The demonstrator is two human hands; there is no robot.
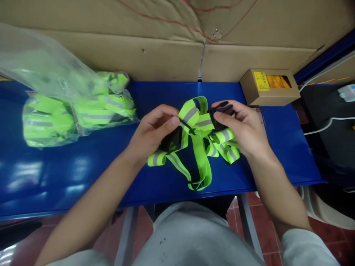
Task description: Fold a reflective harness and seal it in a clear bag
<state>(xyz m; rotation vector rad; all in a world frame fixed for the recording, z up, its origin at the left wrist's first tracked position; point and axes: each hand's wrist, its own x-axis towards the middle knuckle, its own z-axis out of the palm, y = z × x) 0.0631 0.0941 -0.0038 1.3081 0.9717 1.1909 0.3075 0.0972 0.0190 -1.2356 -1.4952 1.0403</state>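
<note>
A neon-green reflective strap harness (200, 147) with grey stripes and black buckles lies bunched on the blue table (83, 166) in front of me. My left hand (154, 130) pinches one end of it, fingers closed over a black buckle part. My right hand (244, 125) grips the other end, thumb and fingers closed on a black buckle at the top of the straps. Loose loops of the harness hang toward the table's near edge between my forearms.
Clear plastic bags (69, 107) of packed green harnesses lie at the left of the table. A small cardboard box (269, 88) with a yellow label stands at the back right. Cardboard sheets (166, 48) line the wall behind. White cables (327, 123) run at the right.
</note>
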